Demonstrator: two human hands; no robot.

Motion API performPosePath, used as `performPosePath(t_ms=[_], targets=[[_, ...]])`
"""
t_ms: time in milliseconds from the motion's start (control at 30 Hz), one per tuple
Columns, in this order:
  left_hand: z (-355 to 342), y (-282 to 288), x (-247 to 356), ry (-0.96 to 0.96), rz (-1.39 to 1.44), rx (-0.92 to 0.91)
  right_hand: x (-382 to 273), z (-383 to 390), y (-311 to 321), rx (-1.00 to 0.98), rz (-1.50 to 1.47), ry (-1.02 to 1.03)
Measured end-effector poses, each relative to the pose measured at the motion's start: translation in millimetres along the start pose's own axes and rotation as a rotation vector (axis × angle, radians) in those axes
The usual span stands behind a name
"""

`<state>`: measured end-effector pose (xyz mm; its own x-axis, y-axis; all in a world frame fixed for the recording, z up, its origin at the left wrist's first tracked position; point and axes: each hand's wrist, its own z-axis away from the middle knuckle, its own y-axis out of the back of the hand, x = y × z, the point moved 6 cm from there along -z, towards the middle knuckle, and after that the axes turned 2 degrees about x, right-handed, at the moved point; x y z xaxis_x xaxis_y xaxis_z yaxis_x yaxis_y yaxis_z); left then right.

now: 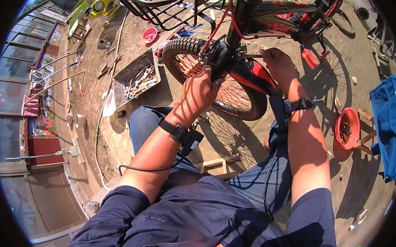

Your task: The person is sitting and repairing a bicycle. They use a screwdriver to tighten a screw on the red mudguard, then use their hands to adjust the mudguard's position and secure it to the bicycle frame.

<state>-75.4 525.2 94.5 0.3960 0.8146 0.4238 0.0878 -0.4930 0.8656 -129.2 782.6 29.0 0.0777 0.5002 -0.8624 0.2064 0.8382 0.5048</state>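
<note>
A black and red bicycle (pixel 275 21) stands in front of me. Its knobby front wheel (pixel 183 60) has red spokes, and a red and black mudguard (pixel 253 77) sits over it. My left hand (pixel 198 93) is closed around the top of the front fork (pixel 220 57), by the brake parts; its fingertips are partly hidden. To the right of the fork, my right hand (pixel 278 67) pinches a thin metal tool, seemingly a wrench (pixel 252 56), whose far end reaches the fork crown. Both wrists wear black straps with small devices.
A metal tray of tools (pixel 137 78) lies left of the wheel. A red bowl of small parts (pixel 347 128) is at the right, beside a blue-covered folding stool (pixel 386 124). Above the wheel hangs a black wire basket (pixel 168 10). A hose (pixel 99 136) runs along the left ground.
</note>
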Motion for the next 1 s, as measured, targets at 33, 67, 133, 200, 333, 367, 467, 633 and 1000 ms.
performPosePath(t_ms=[33, 67, 133, 200, 333, 367, 467, 633, 1000], targets=[[0, 0, -1, 0.003, -0.010, -0.004, -2, 4, 3, -0.013, 0.024, 0.021], [-1, -1, 0, 0.013, -0.010, -0.011, -3, 8, 3, -0.066, 0.075, -0.014], [-2, -1, 2, 0.032, -0.011, -0.026, -6, 17, 1, -0.173, 0.177, -0.085], [-2, 0, 3, 0.003, -0.035, -0.023, -5, 24, -1, -0.115, 0.205, 0.009], [-1, 2, 2, -0.005, -0.050, -0.017, -15, 35, -1, -0.116, 0.185, 0.057], [-1, 1, 3, 0.006, -0.052, -0.029, -15, 39, 0, -0.080, 0.158, 0.080], [-3, 0, 3, 0.023, -0.045, -0.037, -6, 40, 2, 0.003, 0.189, 0.184], [-2, 1, 2, 0.010, -0.032, -0.040, -30, 55, 16, -0.037, 0.406, 0.289], [-3, 0, 3, -0.011, -0.007, -0.028, -57, 89, 15, -0.079, 0.705, 0.234]])
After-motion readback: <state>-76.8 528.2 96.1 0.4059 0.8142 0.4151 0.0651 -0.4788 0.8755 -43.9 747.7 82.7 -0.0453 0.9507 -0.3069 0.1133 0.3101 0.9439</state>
